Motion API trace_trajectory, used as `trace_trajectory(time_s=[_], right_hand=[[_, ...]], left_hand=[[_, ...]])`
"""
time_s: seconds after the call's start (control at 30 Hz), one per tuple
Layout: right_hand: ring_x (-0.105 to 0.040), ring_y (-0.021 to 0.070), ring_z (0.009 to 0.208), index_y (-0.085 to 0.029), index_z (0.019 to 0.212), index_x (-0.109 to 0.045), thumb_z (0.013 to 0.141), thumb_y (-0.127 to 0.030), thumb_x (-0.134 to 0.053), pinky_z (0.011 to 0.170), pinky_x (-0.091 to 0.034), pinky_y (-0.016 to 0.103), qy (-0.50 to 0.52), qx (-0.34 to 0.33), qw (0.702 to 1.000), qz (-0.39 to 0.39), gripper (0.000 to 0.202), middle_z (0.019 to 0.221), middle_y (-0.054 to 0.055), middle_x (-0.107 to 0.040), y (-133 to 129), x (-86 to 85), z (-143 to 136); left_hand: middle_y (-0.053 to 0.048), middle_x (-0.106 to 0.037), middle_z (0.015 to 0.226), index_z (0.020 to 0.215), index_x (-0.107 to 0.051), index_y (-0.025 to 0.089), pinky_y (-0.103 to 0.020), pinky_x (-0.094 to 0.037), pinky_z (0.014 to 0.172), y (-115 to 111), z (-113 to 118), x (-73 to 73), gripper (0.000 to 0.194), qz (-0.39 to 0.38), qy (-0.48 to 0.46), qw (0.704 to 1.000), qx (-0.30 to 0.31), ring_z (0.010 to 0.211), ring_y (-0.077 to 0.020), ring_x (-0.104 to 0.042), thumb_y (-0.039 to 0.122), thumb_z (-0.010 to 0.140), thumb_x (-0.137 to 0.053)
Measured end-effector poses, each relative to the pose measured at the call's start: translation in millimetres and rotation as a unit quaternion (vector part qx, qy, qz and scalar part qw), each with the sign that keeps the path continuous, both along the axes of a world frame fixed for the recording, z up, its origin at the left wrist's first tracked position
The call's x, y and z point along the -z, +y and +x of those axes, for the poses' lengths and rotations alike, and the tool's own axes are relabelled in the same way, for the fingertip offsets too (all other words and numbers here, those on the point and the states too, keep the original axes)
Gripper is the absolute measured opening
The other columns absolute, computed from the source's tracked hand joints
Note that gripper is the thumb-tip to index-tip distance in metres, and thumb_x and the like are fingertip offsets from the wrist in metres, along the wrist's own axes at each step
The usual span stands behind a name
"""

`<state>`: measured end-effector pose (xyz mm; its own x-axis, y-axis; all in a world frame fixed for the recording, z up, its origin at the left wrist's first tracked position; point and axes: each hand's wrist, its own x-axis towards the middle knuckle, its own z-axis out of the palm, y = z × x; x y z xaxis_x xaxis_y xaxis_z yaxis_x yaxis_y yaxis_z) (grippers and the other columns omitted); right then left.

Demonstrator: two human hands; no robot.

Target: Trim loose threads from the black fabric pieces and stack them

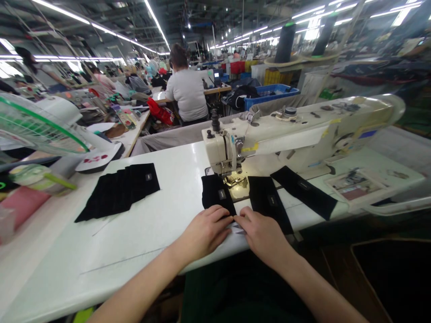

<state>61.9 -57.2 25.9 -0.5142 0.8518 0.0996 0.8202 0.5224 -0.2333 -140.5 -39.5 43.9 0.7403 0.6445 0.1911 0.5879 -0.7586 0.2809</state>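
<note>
My left hand (208,229) lies over the near end of a black fabric piece (213,190) with a small grey label, its fingers closed on that end. Against its fingertips, at the piece's lower right corner, are the pinched fingertips of my right hand (262,233); what they hold is hidden. Small grey-and-white bits (238,229) show beneath the fingers. The sewing machine (222,152) stands just beyond, its presser foot (235,181) lit and beside the fabric. A second labelled black piece (269,197) lies partly behind my right hand.
Another labelled black strip (305,193) rests diagonally at the right. Overlapping black pieces (121,190) are fanned out on the white table (134,251) at left. A fan (43,125) stands far left. Beyond the machine are a blue crate (272,95) and a seated person (187,89).
</note>
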Motion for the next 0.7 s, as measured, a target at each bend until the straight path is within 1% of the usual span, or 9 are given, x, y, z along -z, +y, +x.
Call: trace_trajectory(time_s=[0.13, 0.3, 0.5, 0.7], right_hand=[[-0.062, 0.0173, 0.084, -0.019, 0.115, -0.063, 0.093, -0.01, -0.047, 0.065, -0.046, 0.026, -0.009, -0.002, 1.0, -0.007, 0.029, 0.104, 0.006, -0.061, 9, -2.0, -3], [-0.063, 0.0171, 0.084, -0.019, 0.116, -0.063, 0.094, -0.011, -0.046, 0.064, -0.046, 0.025, -0.024, 0.001, 1.0, -0.015, 0.029, 0.108, 0.008, -0.061, 19, -3.1, -5], [-0.063, 0.0176, 0.09, -0.02, 0.119, -0.062, 0.095, -0.011, -0.044, 0.066, -0.047, 0.026, -0.01, 0.003, 1.0, -0.02, 0.031, 0.112, 0.008, -0.061, 32, -2.2, -8], [-0.063, 0.0177, 0.089, -0.019, 0.117, -0.062, 0.096, -0.012, -0.044, 0.064, -0.044, 0.025, -0.009, 0.006, 1.0, -0.009, 0.03, 0.108, 0.007, -0.061, 42, -3.5, -11]], left_hand=[[-0.011, -0.063, 0.108, 0.117, -0.063, 0.018, -0.041, -0.054, 0.088, 8, -2, 0.5, 0.028, 0.002, 0.006, 1.0, -0.003, 0.106, -0.0253, -0.058, 0.024, 0.095, -0.048], [-0.011, -0.063, 0.108, 0.118, -0.064, 0.019, -0.041, -0.054, 0.088, 18, -4, 2.7, 0.028, 0.008, 0.001, 1.0, -0.004, 0.105, -0.0247, -0.058, 0.025, 0.095, -0.048], [-0.012, -0.063, 0.109, 0.118, -0.064, 0.019, -0.042, -0.055, 0.087, 31, -9, 5.8, 0.029, 0.022, -0.005, 1.0, -0.004, 0.105, -0.0249, -0.059, 0.026, 0.094, -0.049], [-0.012, -0.063, 0.11, 0.117, -0.065, 0.018, -0.042, -0.054, 0.089, 42, -11, 5.1, 0.029, 0.019, -0.005, 1.0, -0.004, 0.105, -0.0244, -0.059, 0.027, 0.095, -0.048]])
